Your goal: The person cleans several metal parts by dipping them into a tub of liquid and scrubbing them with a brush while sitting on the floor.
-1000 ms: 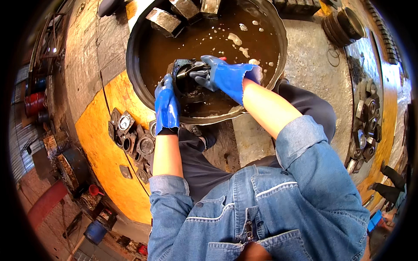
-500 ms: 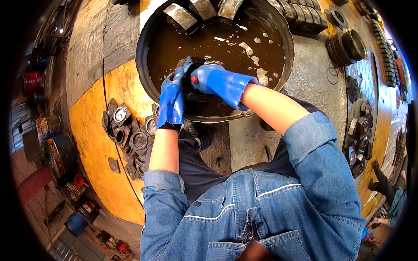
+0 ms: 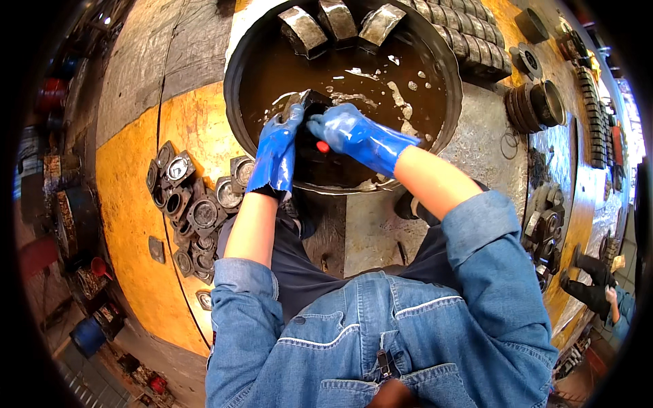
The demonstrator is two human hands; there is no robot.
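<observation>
In blue rubber gloves, both my hands are over a wide round black basin (image 3: 233,102) of murky brown liquid. My left hand (image 3: 275,146) is closed on the left side of a dark, wet metal block (image 3: 315,99), holding it tilted. My right hand (image 3: 345,131) is closed on a tool with a red handle end (image 3: 322,146), against the block's near right side. The tool's working end is hidden by the glove and block. Three wet, curved metal blocks (image 3: 338,20) lean along the basin's far wall.
Square metal parts with round openings (image 3: 205,212) lie piled on the left. Rows of dark blocks (image 3: 469,47) stand at the far right, near metal rings (image 3: 534,109). More small parts (image 3: 547,221) lie at right. Another person (image 3: 602,285) is at the right edge.
The view has shifted slightly. My right hand and the red handle end have moved a little toward me and right. The left hand still grips the block.
</observation>
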